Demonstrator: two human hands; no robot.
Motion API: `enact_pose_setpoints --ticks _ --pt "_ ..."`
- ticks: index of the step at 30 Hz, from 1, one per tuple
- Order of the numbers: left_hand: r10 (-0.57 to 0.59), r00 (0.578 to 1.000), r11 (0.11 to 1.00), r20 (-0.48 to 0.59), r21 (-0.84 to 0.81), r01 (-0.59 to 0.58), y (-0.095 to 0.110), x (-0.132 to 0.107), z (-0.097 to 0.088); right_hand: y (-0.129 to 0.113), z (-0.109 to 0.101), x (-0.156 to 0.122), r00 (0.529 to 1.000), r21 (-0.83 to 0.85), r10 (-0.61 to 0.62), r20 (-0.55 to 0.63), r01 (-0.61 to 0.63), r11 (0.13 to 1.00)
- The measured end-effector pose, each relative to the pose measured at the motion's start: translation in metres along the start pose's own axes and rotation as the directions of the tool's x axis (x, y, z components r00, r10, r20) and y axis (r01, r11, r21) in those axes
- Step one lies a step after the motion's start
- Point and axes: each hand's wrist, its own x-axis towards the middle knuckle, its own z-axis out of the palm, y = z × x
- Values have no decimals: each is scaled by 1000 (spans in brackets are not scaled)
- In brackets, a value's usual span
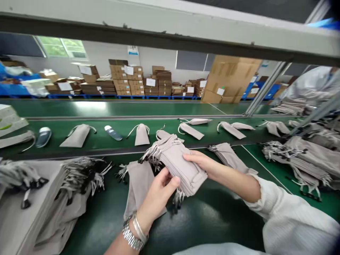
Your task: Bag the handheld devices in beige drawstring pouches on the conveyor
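As hands (159,189) clasp them, stacked pouches (180,166) sit between.

Matt cloth pouches (172,164) (faintly suede-like) on a glossy green conveyor belt (207,216)

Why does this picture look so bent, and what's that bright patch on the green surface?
In the head view, the wide-angle lens tilts and bows the grey metal crossbar across the top; the bright patch is glare on the green conveyor belt; the stack of beige fabric drawstring pouches looks slightly soft, its cord ends a little blurred.
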Motion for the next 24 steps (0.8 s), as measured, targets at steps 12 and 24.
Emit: enact_pose_setpoints --ticks 12,24 --pt "17 965 958 -262 -271 -91 8 9 -7 -40 14 -13 703 -723 -506 500 660 204" --pt "6 987 976 -160 -215 -41 10 10 -12 -29 14 -11 804 -661 -513 300 563 496"
